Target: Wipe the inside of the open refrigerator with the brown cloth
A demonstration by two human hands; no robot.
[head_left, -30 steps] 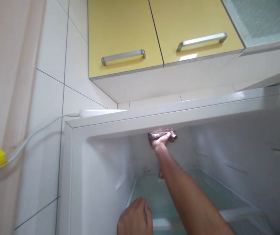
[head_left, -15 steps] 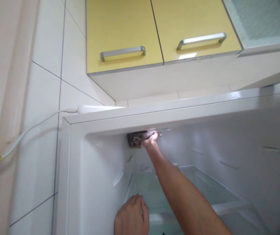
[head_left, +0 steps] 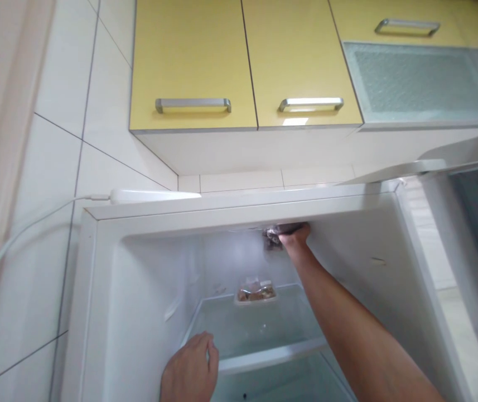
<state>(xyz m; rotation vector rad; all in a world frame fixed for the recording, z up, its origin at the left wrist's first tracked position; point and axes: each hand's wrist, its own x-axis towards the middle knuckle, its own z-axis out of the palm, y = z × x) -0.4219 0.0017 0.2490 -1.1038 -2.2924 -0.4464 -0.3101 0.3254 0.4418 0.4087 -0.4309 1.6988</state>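
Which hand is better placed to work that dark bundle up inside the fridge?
Right, most likely: the right hand already holds the dark bundle, below the fridge's top edge in this view. The left hand sits lower, apart from it.

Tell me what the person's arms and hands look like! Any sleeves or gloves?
The right forearm is bare and gets slimmer toward its far end, with no sleeve, watch or bracelet showing. The right hand shows no glove, but looks too small to check for rings. The left hand has no glove either, and a rounded back; the left forearm is out of view.
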